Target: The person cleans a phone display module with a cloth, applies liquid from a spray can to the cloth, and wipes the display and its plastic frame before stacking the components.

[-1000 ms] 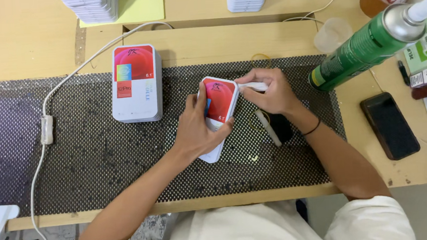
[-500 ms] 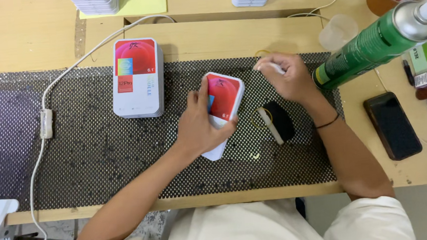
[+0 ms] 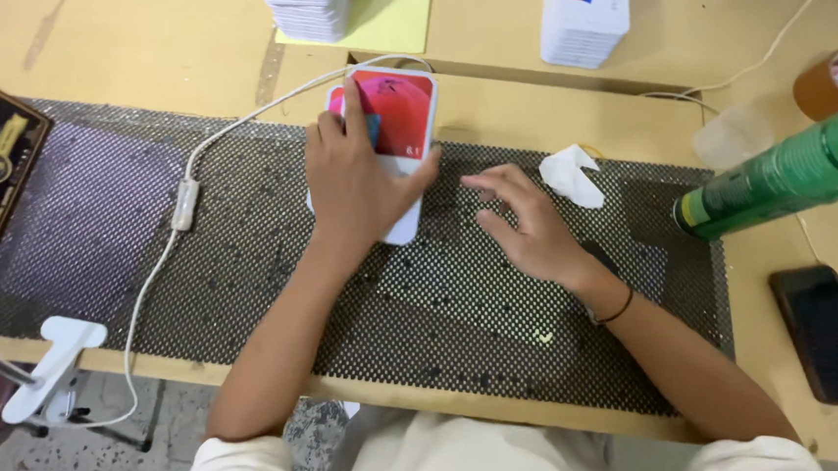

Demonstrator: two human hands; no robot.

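Observation:
My left hand (image 3: pixel 356 176) grips a white box with a red top (image 3: pixel 399 119), fingers over its face and thumb on its right edge. The box lies at the far edge of the black mesh mat (image 3: pixel 444 312), over a second similar box of which only a sliver (image 3: pixel 333 102) shows. Spread flat on the mat with nothing in it, my right hand (image 3: pixel 526 226) rests just left of a crumpled white tissue (image 3: pixel 572 176). A small dark object (image 3: pixel 599 252) is mostly hidden under my right wrist.
A green spray can (image 3: pixel 788 175) lies at the right, with a clear cup (image 3: pixel 731 135), an orange jar (image 3: pixel 836 78) and a black phone (image 3: pixel 829 330) near it. Stacks of white boxes (image 3: pixel 585 7) stand at the back. A white cable with a switch (image 3: pixel 186 203) crosses the mat's left side.
My left hand has carried the red-topped box left and away, onto the other box. My right hand has let go of the white tissue and now lies empty on the mat.

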